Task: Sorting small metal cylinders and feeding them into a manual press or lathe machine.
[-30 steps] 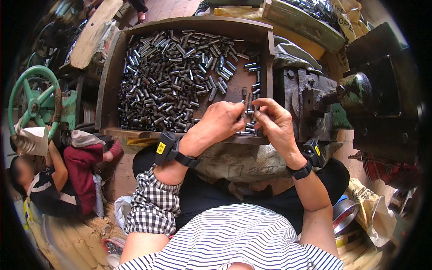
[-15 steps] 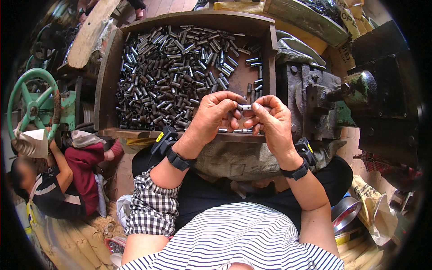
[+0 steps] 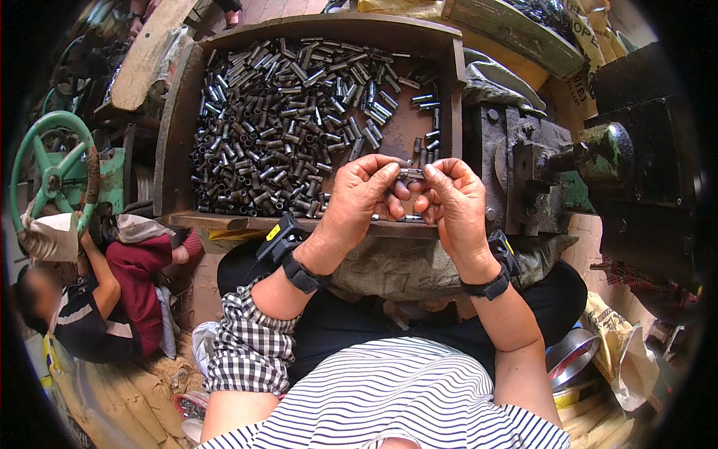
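Note:
Between my two hands, above the near right part of a wooden tray (image 3: 321,28), is a small shiny metal tube (image 3: 410,173). The fingers of my left hand (image 3: 364,188) pinch its left end. Thumb and fingertips of my right hand (image 3: 454,198) close on its right end. Heaped in the left and middle of the tray are many short metal tubes (image 3: 277,135), some dark, some bright. A few tubes (image 3: 424,152) stand or lie just beyond my fingers, and others (image 3: 432,123) line the tray's right wall.
A dark, greasy machine (image 3: 523,168) stands close to the tray's right side. To the left are a green handwheel (image 3: 54,179) and a seated person (image 3: 90,307). Grey sacking (image 3: 389,269) hangs below the tray's near edge. A metal ring (image 3: 574,358) lies at lower right.
The tube between my fingers has tilted and come down slightly, and my fingertips have shifted a little around it. Both hands stay in nearly the same place.

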Demonstrator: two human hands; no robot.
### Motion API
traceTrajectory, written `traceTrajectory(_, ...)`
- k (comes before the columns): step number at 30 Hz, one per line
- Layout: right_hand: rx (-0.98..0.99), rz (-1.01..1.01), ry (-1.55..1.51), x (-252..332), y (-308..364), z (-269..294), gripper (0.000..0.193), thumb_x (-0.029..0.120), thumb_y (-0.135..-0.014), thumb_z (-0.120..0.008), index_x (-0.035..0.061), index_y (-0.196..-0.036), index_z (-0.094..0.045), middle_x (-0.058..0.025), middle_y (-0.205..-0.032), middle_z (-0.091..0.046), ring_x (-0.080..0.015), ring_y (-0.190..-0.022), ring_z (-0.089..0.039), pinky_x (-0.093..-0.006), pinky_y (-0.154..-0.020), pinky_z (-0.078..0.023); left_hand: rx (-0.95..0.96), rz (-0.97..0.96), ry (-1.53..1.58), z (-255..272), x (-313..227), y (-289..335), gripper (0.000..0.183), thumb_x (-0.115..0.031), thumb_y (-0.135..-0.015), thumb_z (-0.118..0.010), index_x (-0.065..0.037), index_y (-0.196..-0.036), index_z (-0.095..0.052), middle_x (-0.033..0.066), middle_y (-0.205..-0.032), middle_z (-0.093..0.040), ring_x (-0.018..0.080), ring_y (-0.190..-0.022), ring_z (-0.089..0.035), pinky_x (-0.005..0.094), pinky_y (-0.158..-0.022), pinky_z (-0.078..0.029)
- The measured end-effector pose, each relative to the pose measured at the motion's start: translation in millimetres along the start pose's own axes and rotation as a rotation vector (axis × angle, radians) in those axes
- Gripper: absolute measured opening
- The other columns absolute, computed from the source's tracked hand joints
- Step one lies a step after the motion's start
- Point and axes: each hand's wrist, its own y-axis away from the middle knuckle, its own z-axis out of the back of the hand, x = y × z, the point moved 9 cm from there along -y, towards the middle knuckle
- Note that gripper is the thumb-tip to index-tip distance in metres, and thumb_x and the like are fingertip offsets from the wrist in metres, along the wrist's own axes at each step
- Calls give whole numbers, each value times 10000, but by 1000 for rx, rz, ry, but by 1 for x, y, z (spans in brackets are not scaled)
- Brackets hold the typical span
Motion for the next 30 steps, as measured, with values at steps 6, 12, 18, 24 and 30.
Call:
traceTrajectory(6,11,13,-32,-1,-1,-1,136,123,-892,-592,30,-913,-495,-103,-752,-644,-74,-525,-594,-152,-394,-420,-7,-17,18,-1,0,1,198,-168,-920,-555,1,-1021,-575,76,-700,-630,104,-481,-583,195,-425,-475)
traceTrajectory(12,7,3,-67,-1,0,-2,130,98,-886,-596,22,-916,-496,-100,-746,-643,-77,-525,-596,-153,-391,-420,-29,-19,16,1,1,2,207,-189,-923,-557,3,-995,-576,75,-684,-625,95,-460,-568,185,-410,-464)
traceTrajectory(18,75,6,29,4,1,-5,136,93,-875,-611,18,-898,-499,-97,-719,-641,-79,-507,-593,-163,-386,-425,-7,-50,-123,-5,-3,6,199,-189,-917,-570,4,-966,-573,67,-683,-619,82,-466,-563,175,-407,-458)
traceTrajectory(24,374,-196,-179,0,10,-21,134,54,-840,-638,20,-876,-514,-97,-689,-627,-91,-464,-576,-174,-376,-432,258,137,-118,-28,-6,18,198,-112,-849,-657,-49,-949,-498,44,-706,-611,65,-510,-566,167,-372,-421)
traceTrajectory(30,483,-256,-2,-4,2,-34,154,78,-827,-662,29,-877,-525,-60,-689,-619,-93,-459,-584,-167,-365,-426,324,-274,-742,-37,-46,27,485,-76,-820,-671,-10,-1241,-439,86,-831,-638,129,-712,-630,251,-611,-511)
